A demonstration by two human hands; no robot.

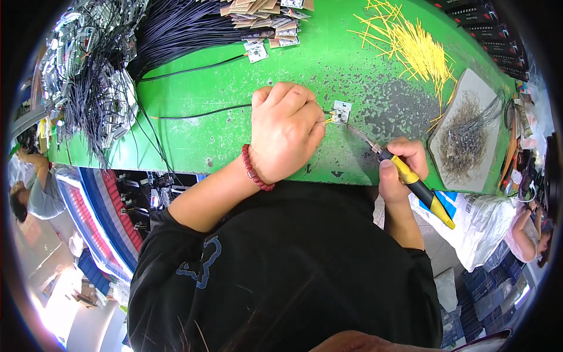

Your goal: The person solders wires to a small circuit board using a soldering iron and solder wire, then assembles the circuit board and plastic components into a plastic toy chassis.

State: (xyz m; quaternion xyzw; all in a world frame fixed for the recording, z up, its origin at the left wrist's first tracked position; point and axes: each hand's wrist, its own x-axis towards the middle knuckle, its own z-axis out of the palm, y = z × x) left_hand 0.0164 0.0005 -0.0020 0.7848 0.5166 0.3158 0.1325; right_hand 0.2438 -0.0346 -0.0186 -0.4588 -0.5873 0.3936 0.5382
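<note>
From where I stand, the person's left hand [287,134] is closed over a thin black cable [202,112], back of the hand up, fingertips tucked out of sight. The cable's loose length runs left across the green worktop [193,141]; at the other side of the fist, fine light-coloured wire ends reach a small white circuit board [341,111], which lies flat on the worktop just beside the knuckles. The right hand [400,170] grips a yellow-and-black soldering iron [415,186] like a pen, its tip near the board's lower corner; whether they touch I can't tell.

I'd judge the board to be very light, stiff and rather fragile, quick to skid on that smooth paint, so it is best taken by its edges, clear of the little parts on its face. The cable looks bendy but springy, and is better held on its black jacket close to the board, sparing the bare ends. The iron should be kept to its handle, as its metal end may well be hot.
</note>
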